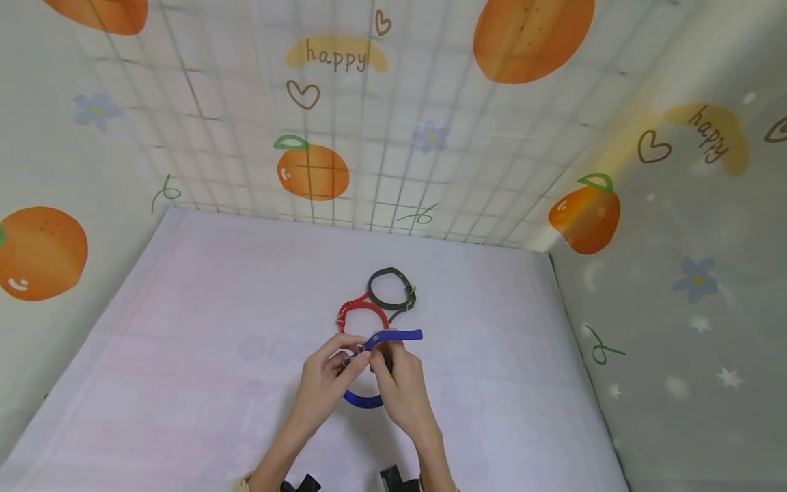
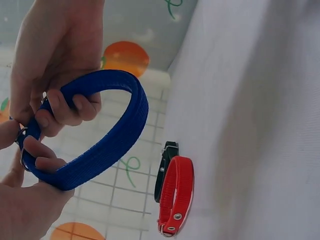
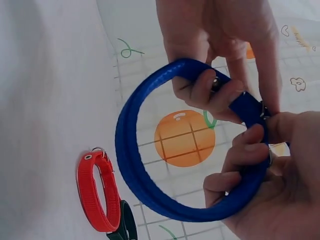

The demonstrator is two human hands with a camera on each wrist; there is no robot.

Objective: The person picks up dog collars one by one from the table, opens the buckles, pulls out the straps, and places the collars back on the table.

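A blue pet collar (image 1: pixel 364 399), bent into a loop, is held between both hands over the table. The left hand (image 1: pixel 324 384) pinches it near the metal buckle (image 2: pixel 21 134), thumb and fingertips on the hardware. Across from it, the right hand (image 1: pixel 401 391) grips the strap beside the buckle, fingers curled around the band. The strap's free end (image 1: pixel 406 335) sticks out to the right above the hands in the head view. Metal eyelets show on the blue band, and fingers partly hide the buckle.
Beyond the hands, a red collar (image 1: pixel 341 313) and a dark green collar (image 1: pixel 371 287) lie buckled into loops on the white tabletop (image 1: pixel 184 342), close together. Orange-printed curtains (image 1: pixel 233 137) over a wire grid surround the table at the back and sides.
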